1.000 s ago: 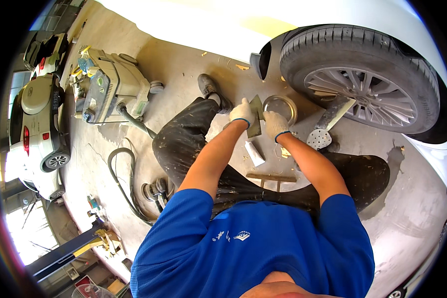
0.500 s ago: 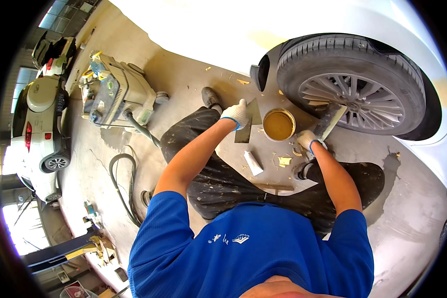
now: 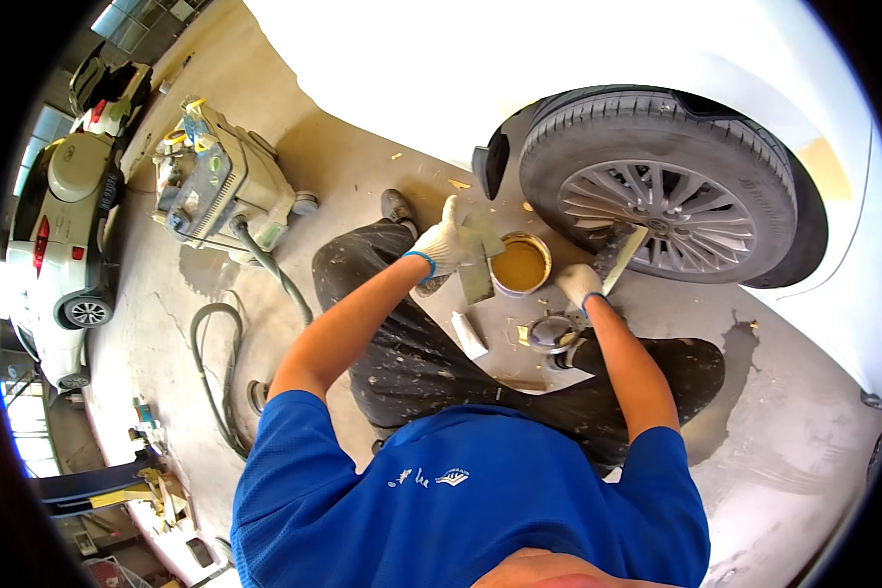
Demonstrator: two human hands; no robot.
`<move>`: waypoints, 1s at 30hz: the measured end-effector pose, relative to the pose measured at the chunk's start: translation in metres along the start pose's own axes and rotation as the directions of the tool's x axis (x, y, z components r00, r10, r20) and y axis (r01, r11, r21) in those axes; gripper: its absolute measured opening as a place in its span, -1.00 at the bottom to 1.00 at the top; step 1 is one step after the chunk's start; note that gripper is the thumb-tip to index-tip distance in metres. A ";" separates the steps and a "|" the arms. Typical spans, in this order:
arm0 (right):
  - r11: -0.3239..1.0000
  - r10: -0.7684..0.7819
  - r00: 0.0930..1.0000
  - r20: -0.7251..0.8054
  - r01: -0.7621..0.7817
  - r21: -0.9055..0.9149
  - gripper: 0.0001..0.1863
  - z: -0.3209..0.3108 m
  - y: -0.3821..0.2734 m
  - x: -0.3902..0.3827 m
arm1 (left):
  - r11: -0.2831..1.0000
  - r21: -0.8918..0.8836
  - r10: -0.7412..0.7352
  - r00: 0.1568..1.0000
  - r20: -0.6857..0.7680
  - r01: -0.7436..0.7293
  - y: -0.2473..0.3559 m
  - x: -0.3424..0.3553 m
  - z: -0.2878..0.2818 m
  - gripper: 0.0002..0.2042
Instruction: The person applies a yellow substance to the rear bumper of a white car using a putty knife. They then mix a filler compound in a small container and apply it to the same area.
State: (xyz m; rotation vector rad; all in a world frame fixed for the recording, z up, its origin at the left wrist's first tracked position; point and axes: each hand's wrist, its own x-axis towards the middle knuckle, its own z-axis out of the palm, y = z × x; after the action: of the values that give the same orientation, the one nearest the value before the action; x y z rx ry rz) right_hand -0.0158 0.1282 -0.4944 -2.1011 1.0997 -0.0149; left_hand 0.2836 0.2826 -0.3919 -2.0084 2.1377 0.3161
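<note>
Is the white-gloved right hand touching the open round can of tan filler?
Apart. The head view shows bare board between the right hand, which grips a flat metal spreader, and the can.

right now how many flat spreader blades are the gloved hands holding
2. One grey flat spreader blade is in the left hand, left of the open round tin of tan filler; another is in the right hand, against the tyre. Others may be hidden.

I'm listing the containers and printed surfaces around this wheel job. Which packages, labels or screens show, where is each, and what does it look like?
Open can: round, metal rim, full of tan paste, on the floor by the tyre, between both gloved hands.
Lid: round, grey metal, lying below the can, near the right hand.
Tube: small, whitish, lying flat below the left hand.
No screens or signs can be made out.
</note>
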 end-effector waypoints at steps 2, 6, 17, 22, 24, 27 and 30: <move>0.914 -0.089 0.996 -0.020 0.089 0.396 -0.71 -0.029 -0.031 -0.012 | 0.918 -0.359 -0.175 0.985 0.009 0.166 0.022 0.012 -0.013 0.15; 0.536 -0.016 0.967 0.254 -0.206 0.819 -0.71 -0.057 -0.127 -0.050 | 0.711 -0.639 -0.302 0.948 0.099 0.293 0.051 0.007 -0.064 0.18; 0.245 -0.162 0.861 0.483 -0.439 0.865 -0.66 -0.021 -0.151 -0.043 | 0.510 -0.852 -0.258 0.966 -0.021 0.117 0.017 -0.017 -0.063 -0.26; 0.363 -0.224 0.804 0.551 -0.456 0.813 -0.52 -0.036 -0.138 -0.037 | 0.324 -0.938 -0.300 0.954 0.019 0.120 0.000 -0.035 -0.089 -0.46; 0.446 -0.095 0.829 0.551 -0.459 0.768 -0.55 -0.046 -0.121 -0.036 | 0.484 -0.854 -0.314 0.949 0.033 0.190 -0.011 -0.036 -0.103 -0.50; 0.506 -0.143 0.931 0.337 -0.224 0.833 -0.76 -0.067 -0.076 -0.019 | 0.741 -0.667 -0.266 0.947 -0.179 0.081 -0.040 -0.032 -0.093 -0.51; 0.707 0.084 0.981 0.173 -0.181 0.683 -0.77 -0.081 -0.036 0.003 | 0.687 -0.704 -0.230 0.973 0.020 0.177 -0.050 -0.011 -0.086 -0.56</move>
State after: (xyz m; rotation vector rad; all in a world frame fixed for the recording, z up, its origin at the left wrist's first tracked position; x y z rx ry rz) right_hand -0.0156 0.0894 -0.4151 -1.3123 0.9617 -0.1945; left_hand 0.3352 0.2662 -0.3074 -2.6482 1.9624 1.2042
